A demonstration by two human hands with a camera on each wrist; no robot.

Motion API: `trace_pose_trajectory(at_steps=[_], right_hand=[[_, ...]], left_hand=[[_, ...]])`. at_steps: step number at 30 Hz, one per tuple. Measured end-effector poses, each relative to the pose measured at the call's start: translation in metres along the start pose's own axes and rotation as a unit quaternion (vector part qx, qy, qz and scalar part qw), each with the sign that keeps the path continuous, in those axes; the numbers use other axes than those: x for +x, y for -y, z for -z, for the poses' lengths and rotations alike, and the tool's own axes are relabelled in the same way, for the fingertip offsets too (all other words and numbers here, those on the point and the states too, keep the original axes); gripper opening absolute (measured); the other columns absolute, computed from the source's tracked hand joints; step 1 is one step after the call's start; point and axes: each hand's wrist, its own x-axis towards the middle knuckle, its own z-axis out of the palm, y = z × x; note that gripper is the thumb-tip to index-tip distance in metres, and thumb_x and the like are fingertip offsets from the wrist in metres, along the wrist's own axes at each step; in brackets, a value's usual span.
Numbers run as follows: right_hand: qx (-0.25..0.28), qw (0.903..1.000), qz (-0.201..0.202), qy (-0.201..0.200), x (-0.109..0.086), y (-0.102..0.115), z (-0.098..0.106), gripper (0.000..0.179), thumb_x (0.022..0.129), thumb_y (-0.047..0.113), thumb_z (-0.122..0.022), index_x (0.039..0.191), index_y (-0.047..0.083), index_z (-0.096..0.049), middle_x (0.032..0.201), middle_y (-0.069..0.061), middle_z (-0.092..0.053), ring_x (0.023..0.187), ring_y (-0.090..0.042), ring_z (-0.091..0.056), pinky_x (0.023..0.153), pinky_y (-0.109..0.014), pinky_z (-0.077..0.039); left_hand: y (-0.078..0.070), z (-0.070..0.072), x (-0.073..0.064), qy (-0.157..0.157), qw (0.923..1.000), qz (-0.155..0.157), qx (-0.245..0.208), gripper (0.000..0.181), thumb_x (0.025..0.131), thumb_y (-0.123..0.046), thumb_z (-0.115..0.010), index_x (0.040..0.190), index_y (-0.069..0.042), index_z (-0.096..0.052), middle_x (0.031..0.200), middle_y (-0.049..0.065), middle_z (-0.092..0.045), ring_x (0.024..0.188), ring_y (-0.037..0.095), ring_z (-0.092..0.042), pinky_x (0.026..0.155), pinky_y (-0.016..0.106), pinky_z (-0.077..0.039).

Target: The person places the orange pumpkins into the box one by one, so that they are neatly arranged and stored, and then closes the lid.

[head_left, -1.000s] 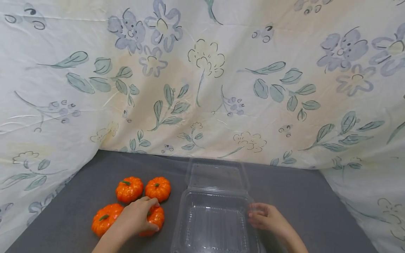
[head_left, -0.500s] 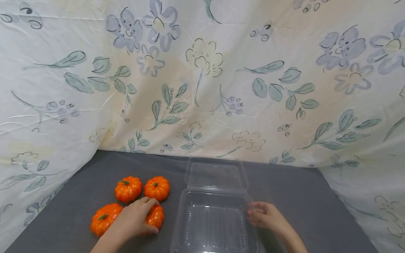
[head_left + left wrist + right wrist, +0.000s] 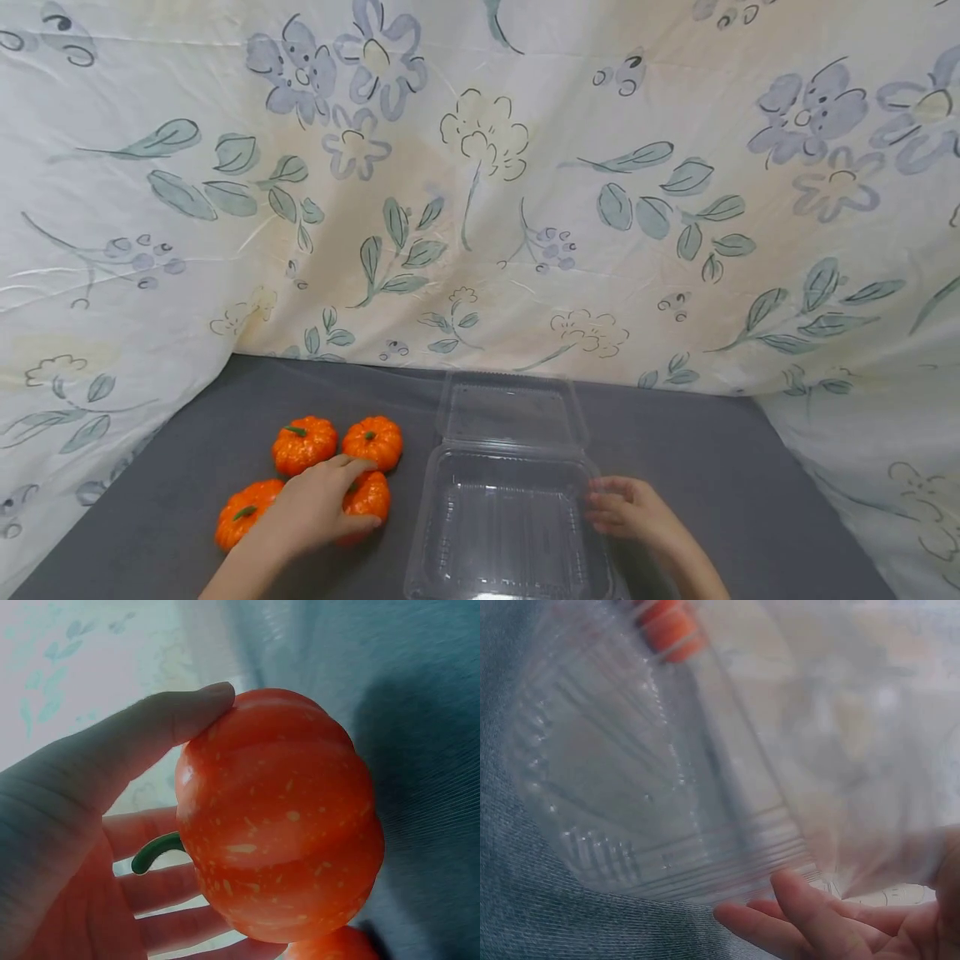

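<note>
My left hand (image 3: 318, 504) grips an orange mini pumpkin (image 3: 281, 817), thumb on one side and fingers on the other. Its curved green stem (image 3: 157, 851) points toward the palm, and a shadow lies on the cloth beside it. An opened clear plastic clamshell container (image 3: 510, 533) stands to the right of the pumpkins. At its right rim, my right hand (image 3: 637, 512) holds the edge with its fingertips. Through the plastic in the right wrist view, part of that hand (image 3: 885, 866) shows blurred, and the other fingers (image 3: 810, 907) lie on the near side of the rim.
Three more orange pumpkins lie about the left hand: one at the back left (image 3: 303, 446), one behind the fingers (image 3: 372, 442), one at the front left (image 3: 243, 512). The container's lid (image 3: 512, 412) lies folded back toward the floral curtain (image 3: 480, 208). Dark grey cloth (image 3: 720, 467) covers the table.
My left hand has risen and shifted slightly with the pumpkin, which is now tilted. The right hand stays at the container's rim, its fingers slightly adjusted.
</note>
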Motion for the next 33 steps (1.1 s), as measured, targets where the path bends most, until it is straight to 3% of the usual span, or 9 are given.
trace_pose_trajectory(at_steps=[7,18,26,33], right_hand=[[0.007,0.9999,-0.010,0.010,0.001,0.001,0.001,0.043,0.090,0.008,-0.052,0.117,-0.024,-0.040,0.107,-0.028,-0.059,0.092,-0.033,-0.065,0.075,-0.037,-0.054],[0.010,0.9999,-0.004,0.013,0.003,0.005,-0.002,0.044,0.090,0.011,-0.052,0.116,-0.023,-0.041,0.105,-0.022,-0.061,0.093,-0.033,-0.065,0.076,-0.037,-0.054],[0.014,0.9998,-0.001,0.013,0.005,0.004,-0.002,0.043,0.090,0.009,-0.052,0.116,-0.023,-0.040,0.103,-0.019,-0.062,0.093,-0.034,-0.064,0.075,-0.037,-0.054],[0.010,0.9999,-0.011,0.006,0.005,0.004,-0.003,0.042,0.090,0.009,-0.052,0.116,-0.022,-0.040,0.103,-0.023,-0.062,0.093,-0.035,-0.064,0.075,-0.038,-0.054]], left_hand=[[-0.001,0.018,0.007,-0.002,0.9997,-0.025,0.000,0.060,0.063,-0.045,-0.080,0.111,-0.012,-0.063,0.109,0.007,-0.061,0.092,0.021,-0.058,0.079,0.043,-0.048],[-0.003,0.029,0.025,0.005,0.9986,-0.046,-0.024,0.063,0.066,-0.046,-0.078,0.114,-0.010,-0.060,0.115,0.009,-0.060,0.098,0.027,-0.059,0.084,0.047,-0.047],[-0.028,0.031,0.033,-0.009,0.9968,-0.074,-0.028,0.059,0.068,-0.043,-0.078,0.116,-0.014,-0.060,0.116,0.004,-0.059,0.106,0.025,-0.055,0.087,0.046,-0.045],[-0.048,0.028,0.042,-0.009,0.9948,-0.100,-0.020,0.058,0.069,-0.042,-0.076,0.117,-0.014,-0.060,0.115,0.003,-0.060,0.101,0.023,-0.057,0.085,0.045,-0.046]])
